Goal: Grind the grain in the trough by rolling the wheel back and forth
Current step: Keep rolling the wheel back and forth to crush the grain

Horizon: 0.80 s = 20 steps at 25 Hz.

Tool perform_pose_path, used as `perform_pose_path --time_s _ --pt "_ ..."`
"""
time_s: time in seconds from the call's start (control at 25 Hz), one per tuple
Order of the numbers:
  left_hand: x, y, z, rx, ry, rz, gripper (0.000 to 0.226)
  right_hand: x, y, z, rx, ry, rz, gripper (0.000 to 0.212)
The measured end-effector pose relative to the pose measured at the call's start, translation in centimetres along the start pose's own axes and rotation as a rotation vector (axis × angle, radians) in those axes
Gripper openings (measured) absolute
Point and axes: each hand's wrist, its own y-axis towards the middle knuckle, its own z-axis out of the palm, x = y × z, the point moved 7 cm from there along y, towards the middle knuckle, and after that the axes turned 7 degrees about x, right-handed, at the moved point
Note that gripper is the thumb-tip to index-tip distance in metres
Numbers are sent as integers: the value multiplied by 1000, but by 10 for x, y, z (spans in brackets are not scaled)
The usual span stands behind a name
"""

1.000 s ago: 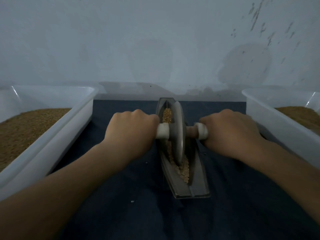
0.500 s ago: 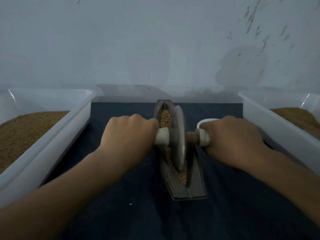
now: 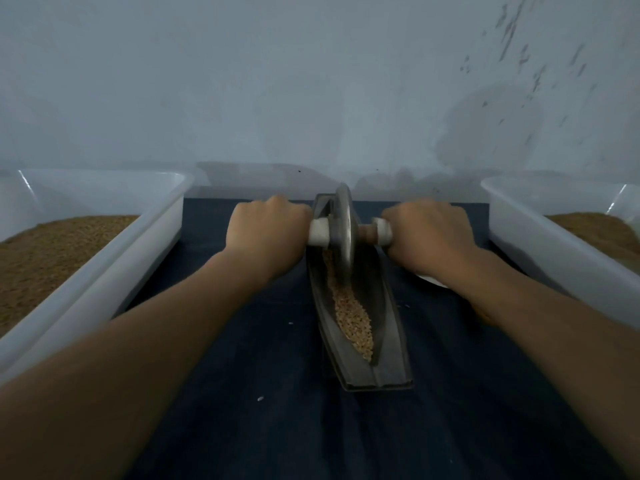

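As left hand (image 3: 266, 233), right hand (image 3: 429, 237) clamp axle (image 3: 318, 232) (2 grips), wheel (image 3: 343, 230) far along trough (image 3: 389, 341).

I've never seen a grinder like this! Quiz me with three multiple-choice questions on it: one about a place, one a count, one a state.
1. Where along the trough is the wheel? A) near end B) middle C) far end
2. How many white tubs flank the dark cloth? A) one B) two C) three
3. What holds the wheel's handle? A) both hands B) one hand only C) no hand
Answers: 1 C, it stands at the end by the wall; 2 B, left tub and right tub; 3 A, left hand and right hand each hold one end.
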Motion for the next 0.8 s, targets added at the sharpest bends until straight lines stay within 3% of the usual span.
perform_pose_path --time_s 0.2,0.32,0.48,0.68,0.8 --pt "-9 -64 -31 -184 56 141 56 -3 -74 -16 -136 -69 -100 24" --pt "-9 -51 -18 -83 90 91 47 -3 -60 -10 -58 -41 -49 22" --pt "-1 2 6 -27 9 0 8 1 -2 3 -18 -1 15 16" --pt "-2 -14 -2 -48 4 7 12 3 -15 -4 -27 -21 -21 18" --pt "-8 -59 -19 -132 53 102 42 3 -65 -17 -94 -95 -77 31"
